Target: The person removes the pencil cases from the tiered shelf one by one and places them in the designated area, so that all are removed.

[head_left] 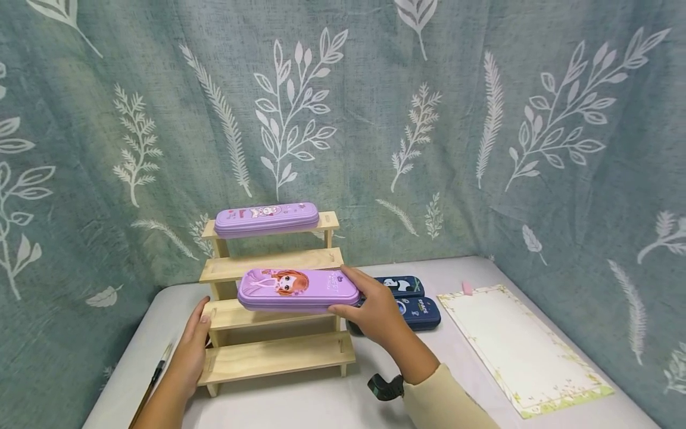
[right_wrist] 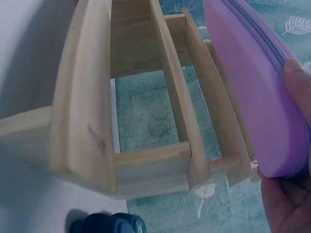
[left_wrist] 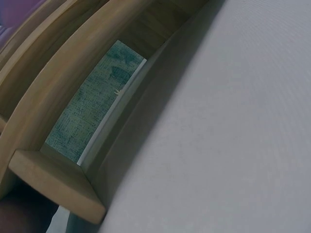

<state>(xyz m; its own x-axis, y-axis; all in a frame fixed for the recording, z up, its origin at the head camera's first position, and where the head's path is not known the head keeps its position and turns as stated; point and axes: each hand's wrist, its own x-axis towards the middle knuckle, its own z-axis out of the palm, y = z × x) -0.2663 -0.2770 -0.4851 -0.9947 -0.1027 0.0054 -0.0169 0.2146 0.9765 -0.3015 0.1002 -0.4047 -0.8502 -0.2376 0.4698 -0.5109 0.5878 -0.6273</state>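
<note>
"What does the right hand (head_left: 375, 307) have?"

"A glossy purple, oblong zipped case (head_left: 300, 289) with a red-haired girl printed on its lid. Thumb and fingers pinch its right end, holding it up before the middle shelves of a pale wooden stepped rack (head_left: 278, 357). Whether it touches them, I can't tell."

"How would it handle?"

"Light, I'd judge, with a stiff moulded shell, hardly fragile. The smooth faces could slip, so I'd grip across the narrow width, nearer the middle, to stop the far end dipping."

"And the left hand (head_left: 187, 351)?"

"At the rack's left end. I can't tell whether its fingers curl round the wood."

"Now the count."

"Two purple cases: that one, and a lilac oblong case with a cartoon print (head_left: 268, 217) on the top shelf. One rack, four shelves. Right of it, two dark blue cases, a panda-printed one (head_left: 401, 286) and one lettered SPACE (head_left: 420, 313); something dark by the right hand may be a third. One cream leaf-bordered sheet (head_left: 525, 345), one small pink tab (head_left: 467, 288) at its far edge, one slim dark brush (head_left: 158, 372) at left."
</note>
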